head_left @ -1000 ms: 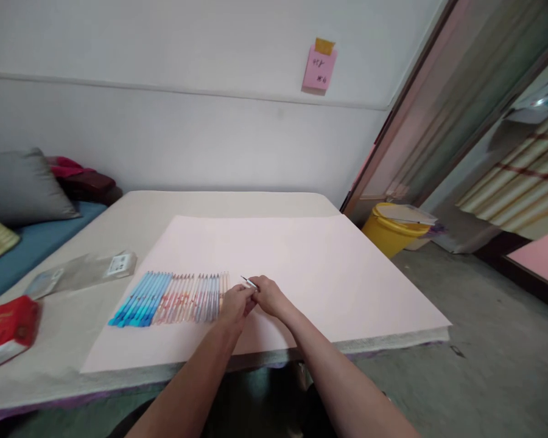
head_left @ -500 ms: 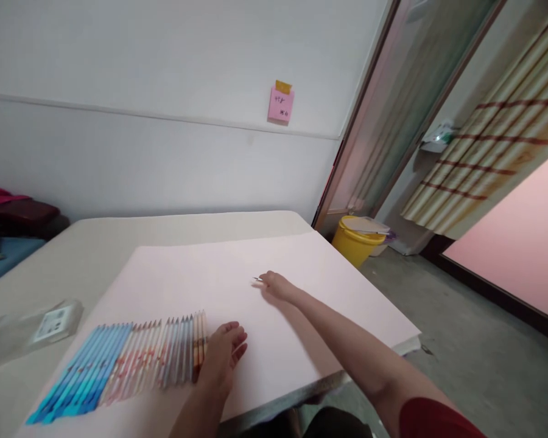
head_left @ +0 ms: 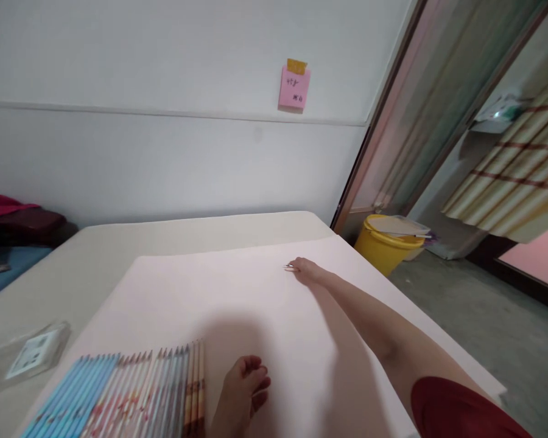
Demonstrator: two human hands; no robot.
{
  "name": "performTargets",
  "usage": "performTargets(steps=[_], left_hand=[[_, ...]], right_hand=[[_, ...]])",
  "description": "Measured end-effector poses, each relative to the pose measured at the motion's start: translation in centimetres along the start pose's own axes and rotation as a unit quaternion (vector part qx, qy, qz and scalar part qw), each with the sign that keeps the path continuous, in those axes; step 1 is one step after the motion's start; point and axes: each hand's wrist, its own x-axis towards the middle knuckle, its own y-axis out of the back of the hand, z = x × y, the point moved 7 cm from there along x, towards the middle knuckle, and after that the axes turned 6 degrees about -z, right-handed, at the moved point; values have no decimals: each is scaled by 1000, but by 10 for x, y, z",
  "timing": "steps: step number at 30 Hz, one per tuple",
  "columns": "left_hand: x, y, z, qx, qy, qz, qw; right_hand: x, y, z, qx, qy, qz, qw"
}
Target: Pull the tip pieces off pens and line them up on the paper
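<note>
My right hand point(head_left: 305, 269) reaches far out over the large pale paper point(head_left: 178, 298), closed on a slim pencil point(head_left: 288, 266). Only the pencil's pointed end sticks out to the left of the fingers; the rest is hidden. Nearer to me, my left hand point(head_left: 245, 386) hovers with loosely curled fingers and nothing visible in them. To its left lies a neat row of pencils, points facing away: light blue pencils point(head_left: 73, 395), pinkish-white pencils point(head_left: 121, 398), grey pencils point(head_left: 170, 389) and orange-brown pencils point(head_left: 195, 389). The bottom of the frame cuts off their near ends.
A clear plastic packet point(head_left: 36, 353) with a white label lies on the cream table point(head_left: 91, 261) at left. A pink note point(head_left: 295, 88) is taped to the wall behind. Beyond the table's right edge stands a yellow bin point(head_left: 383, 249) on the grey floor.
My right hand has moved right and farther away with the pencil. My left hand has shifted right, away from the pencil row, its fingers more curled. The view has turned slightly.
</note>
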Motion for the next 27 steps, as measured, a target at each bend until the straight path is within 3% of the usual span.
performTargets(steps=[8, 18, 21, 27], left_hand=[[12, -5, -12, 1, 38, -26, 999], [7, -8, -10, -10, 43, -17, 999], [2, -6, -9, -15, 44, -19, 999], [0, -1, -7, -30, 32, -28, 999]], right_hand=[[7, -8, 26, -1, 13, 24, 1000], [-33, 2, 5, -8, -37, 89, 995], [-42, -6, -3, -16, -86, 89, 992], [-45, -19, -4, -4, -252, 98, 963]])
